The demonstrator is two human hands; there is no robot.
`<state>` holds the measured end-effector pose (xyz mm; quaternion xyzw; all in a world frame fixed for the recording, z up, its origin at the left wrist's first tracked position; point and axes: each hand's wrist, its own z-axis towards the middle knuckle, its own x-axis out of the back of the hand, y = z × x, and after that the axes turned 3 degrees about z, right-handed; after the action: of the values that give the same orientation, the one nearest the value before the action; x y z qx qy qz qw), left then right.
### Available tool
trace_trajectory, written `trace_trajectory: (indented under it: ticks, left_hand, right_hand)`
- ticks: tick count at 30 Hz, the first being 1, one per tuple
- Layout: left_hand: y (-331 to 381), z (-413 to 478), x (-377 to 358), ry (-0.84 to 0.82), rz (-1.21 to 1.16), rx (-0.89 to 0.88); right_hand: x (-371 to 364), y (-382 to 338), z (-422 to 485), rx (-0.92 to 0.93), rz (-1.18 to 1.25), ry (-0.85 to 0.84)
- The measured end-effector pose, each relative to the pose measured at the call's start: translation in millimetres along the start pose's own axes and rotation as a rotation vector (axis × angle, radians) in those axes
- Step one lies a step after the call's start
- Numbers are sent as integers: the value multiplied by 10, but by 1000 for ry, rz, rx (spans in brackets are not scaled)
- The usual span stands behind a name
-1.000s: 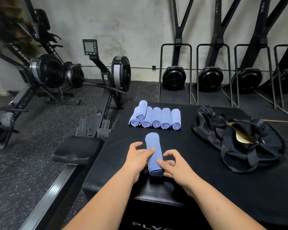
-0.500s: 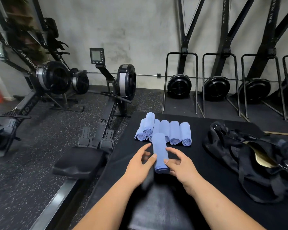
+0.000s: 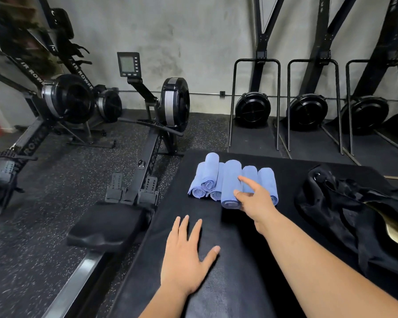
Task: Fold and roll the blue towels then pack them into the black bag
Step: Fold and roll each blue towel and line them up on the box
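Our right hand, fingers spread, touches the rolled towel at its left; our left hand lies spread on the tabletop.

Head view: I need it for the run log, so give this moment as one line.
left hand: flat on black mat | right hand: touching rolled towel atop towel row | black bag: right of row, no towels seen inside

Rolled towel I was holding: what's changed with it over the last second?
The rolled blue towel went forward from both hands onto the row of rolled towels. The left hand let go and is open over the black pad; the right hand, fingers loosened, only touches the towel. The row and the black bag stayed put.
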<state>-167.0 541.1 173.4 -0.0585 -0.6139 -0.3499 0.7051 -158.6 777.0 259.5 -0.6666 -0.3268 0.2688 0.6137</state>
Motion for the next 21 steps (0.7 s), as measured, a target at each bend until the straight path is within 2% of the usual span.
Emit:
trace_trajectory:
  ticks: [7, 21]
  left_hand:
    - [49, -5, -16, 25, 75, -4]
    - [20, 46, -74, 18, 99, -24]
  right_hand:
    - [-152, -54, 540, 55, -180, 123]
    - [-495, 80, 866, 177, -746, 189]
